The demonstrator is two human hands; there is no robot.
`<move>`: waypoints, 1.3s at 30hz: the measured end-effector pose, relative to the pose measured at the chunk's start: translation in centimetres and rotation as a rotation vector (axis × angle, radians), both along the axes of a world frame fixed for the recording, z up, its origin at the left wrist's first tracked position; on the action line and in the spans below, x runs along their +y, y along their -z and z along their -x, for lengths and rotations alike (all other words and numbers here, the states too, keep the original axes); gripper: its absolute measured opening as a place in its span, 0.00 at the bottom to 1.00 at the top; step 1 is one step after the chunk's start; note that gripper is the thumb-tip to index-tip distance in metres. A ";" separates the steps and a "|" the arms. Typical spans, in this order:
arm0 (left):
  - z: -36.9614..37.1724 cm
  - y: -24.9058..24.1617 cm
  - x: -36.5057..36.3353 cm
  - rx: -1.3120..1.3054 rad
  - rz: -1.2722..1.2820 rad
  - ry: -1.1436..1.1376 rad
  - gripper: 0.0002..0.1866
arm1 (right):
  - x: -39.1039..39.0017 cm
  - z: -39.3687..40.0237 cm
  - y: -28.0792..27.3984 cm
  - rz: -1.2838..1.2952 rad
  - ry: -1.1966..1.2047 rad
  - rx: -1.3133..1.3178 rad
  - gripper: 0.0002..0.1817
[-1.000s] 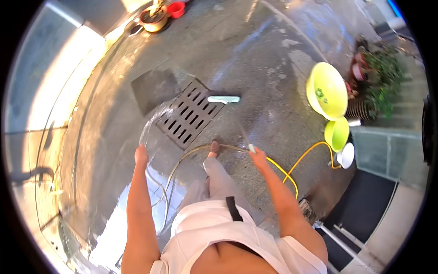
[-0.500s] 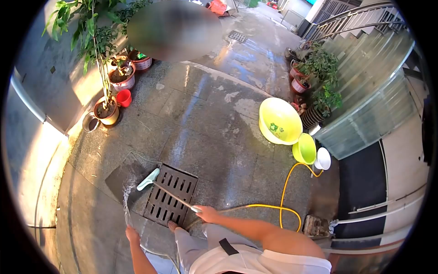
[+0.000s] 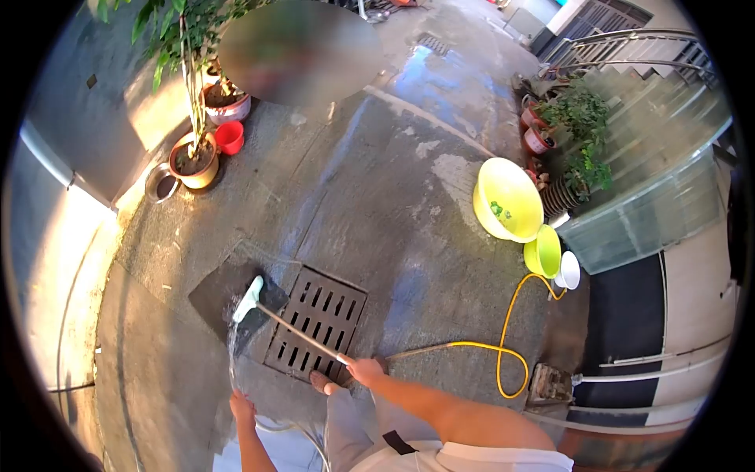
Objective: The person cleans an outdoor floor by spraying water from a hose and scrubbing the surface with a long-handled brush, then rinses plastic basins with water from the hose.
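Note:
My right hand (image 3: 366, 371) is closed round the handle of a T-shaped squeegee (image 3: 250, 299) with a pale-green head. Its brownish pole slants across the corner of a slotted drain cover (image 3: 313, 324). The head is over a dark wet square patch (image 3: 216, 296) on the ground. Lower left, my left hand (image 3: 242, 407) is closed on the end of a hose (image 3: 277, 429). A stream of water (image 3: 233, 358) runs from it to the squeegee head.
A yellow hose (image 3: 503, 370) loops over the paving on the right. Beyond it stand a large yellow basin (image 3: 507, 200), a smaller green-yellow basin (image 3: 543, 252) and a white one (image 3: 568, 271). Potted plants (image 3: 194, 161) and a red bucket (image 3: 230, 137) line the left.
The squeegee head has turned more upright, and the water now meets it instead of passing to its left. The view has shifted slightly.

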State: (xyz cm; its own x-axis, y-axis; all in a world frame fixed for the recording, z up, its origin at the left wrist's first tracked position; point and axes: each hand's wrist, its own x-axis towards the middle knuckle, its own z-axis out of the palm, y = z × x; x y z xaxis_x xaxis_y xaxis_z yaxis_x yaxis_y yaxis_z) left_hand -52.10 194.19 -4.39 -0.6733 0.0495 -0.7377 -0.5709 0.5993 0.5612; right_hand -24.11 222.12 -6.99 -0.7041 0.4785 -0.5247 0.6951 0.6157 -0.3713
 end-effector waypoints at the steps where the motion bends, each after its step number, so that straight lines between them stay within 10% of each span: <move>1: 0.2 1.8 -0.3 0.045 -0.025 -0.101 0.21 | -0.2 0.4 1.1 0.019 0.006 0.045 0.30; 12: 2.7 2.8 0.4 -0.060 0.023 -0.115 0.23 | -0.5 18.0 6.1 0.128 0.006 0.029 0.26; 19: 3.7 3.3 -1.0 -0.072 0.052 -0.169 0.22 | -1.7 -2.0 2.1 0.193 -0.045 -0.031 0.29; 32: 4.5 4.8 -3.4 -0.119 0.085 -0.248 0.25 | -4.1 15.9 5.4 0.117 -0.131 -0.089 0.26; 39: 3.8 4.8 -4.1 -0.165 0.096 -0.179 0.22 | 0.0 -3.2 -0.5 0.091 -0.056 -0.127 0.29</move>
